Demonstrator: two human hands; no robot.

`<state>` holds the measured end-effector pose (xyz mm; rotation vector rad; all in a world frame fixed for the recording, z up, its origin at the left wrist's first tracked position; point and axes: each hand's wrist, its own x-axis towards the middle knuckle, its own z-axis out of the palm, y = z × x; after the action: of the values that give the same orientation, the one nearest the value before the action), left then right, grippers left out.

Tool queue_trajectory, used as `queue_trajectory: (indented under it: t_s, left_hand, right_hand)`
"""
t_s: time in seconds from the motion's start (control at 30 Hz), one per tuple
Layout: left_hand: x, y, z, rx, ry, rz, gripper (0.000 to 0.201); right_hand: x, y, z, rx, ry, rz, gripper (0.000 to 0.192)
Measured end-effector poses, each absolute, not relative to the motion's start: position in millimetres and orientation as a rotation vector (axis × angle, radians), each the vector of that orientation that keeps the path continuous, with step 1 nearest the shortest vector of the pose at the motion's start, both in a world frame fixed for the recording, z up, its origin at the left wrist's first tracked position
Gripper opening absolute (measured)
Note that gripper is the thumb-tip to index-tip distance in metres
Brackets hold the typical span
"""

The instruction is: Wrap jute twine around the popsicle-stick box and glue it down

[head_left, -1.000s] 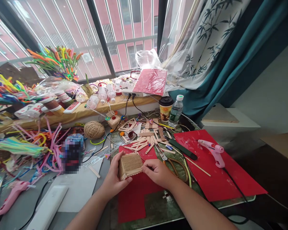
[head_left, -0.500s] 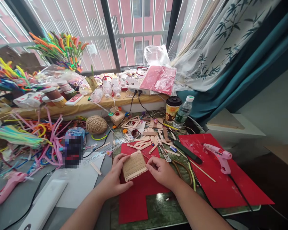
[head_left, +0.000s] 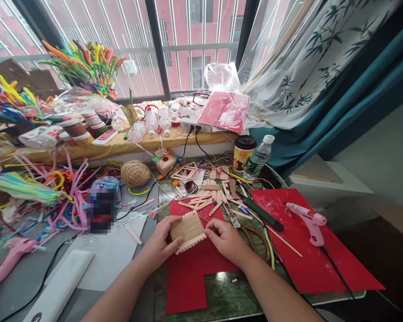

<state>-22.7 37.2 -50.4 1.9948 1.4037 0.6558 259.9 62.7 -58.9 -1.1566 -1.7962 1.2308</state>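
Observation:
My left hand [head_left: 159, 243] and my right hand [head_left: 225, 239] both grip a small panel of popsicle sticks wrapped in brown twine [head_left: 187, 230]. I hold it flat just above a red felt sheet [head_left: 191, 277] on the table. The left hand takes its left side, with the thumb on top. The right hand pinches its right edge. Loose popsicle sticks [head_left: 210, 197] lie in a heap just beyond the panel. A ball of twine [head_left: 135, 173] sits further back to the left.
Scissors [head_left: 245, 228] and a pink glue gun [head_left: 309, 221] on a second red sheet [head_left: 305, 250] lie to the right. A coffee cup [head_left: 243, 153] and water bottle [head_left: 259, 156] stand behind. Pipe cleaners [head_left: 47, 192] and another pink glue gun [head_left: 6, 264] crowd the left.
The twine-wrapped panel has gone from tilted up on edge to lying nearly flat between my hands. My view has shifted slightly left and down.

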Motion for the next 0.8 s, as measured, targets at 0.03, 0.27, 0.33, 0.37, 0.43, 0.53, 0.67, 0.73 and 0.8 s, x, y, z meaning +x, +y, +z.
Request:
queue_trajectory:
  t_s: [0.03, 0.27, 0.33, 0.37, 0.43, 0.53, 0.67, 0.73, 0.8]
  left_hand:
    - [-22.9, 37.3, -48.8, 2.006, 1.414, 0.648, 0.049]
    - [8.2, 38.6, -21.2, 2.206, 1.583, 0.607, 0.041]
    - [26.6, 42.2, -15.3, 2.234, 1.668, 0.588, 0.061]
    - [35.0, 44.7, -13.7, 2.243, 1.677, 0.548, 0.076]
    - [47.3, 50.2, -12.4, 2.264, 1.693, 0.443, 0.100]
    - [52.4, 56.5, -12.6, 2.305, 1.698, 0.372, 0.098]
    - [43.1, 58.4, -15.8, 2.334, 1.622, 0.497, 0.088]
    - [35.6, 58.2, -21.3, 2.298, 1.575, 0.598, 0.090]
    - [27.5, 58.4, -30.2, 2.224, 1.529, 0.705, 0.095]
  right_hand:
    - [259.8, 62.6, -59.3, -1.161, -1.786, 1.224, 0.016]
    - [259.7, 64.7, -64.5, -1.125, -1.761, 1.203, 0.015]
    - [259.5, 65.7, -65.6, -1.114, -1.770, 1.190, 0.014]
    - [259.4, 66.0, -66.0, -1.110, -1.774, 1.186, 0.014]
    - [259.4, 66.2, -66.0, -1.107, -1.783, 1.176, 0.013]
    - [260.0, 65.5, -63.5, -1.093, -1.807, 1.154, 0.012]
    - [261.4, 63.9, -56.8, -1.053, -1.828, 1.107, 0.014]
    - [261.9, 63.3, -54.3, -1.026, -1.821, 1.071, 0.015]
    - [262.1, 63.0, -53.3, -1.020, -1.797, 1.036, 0.015]
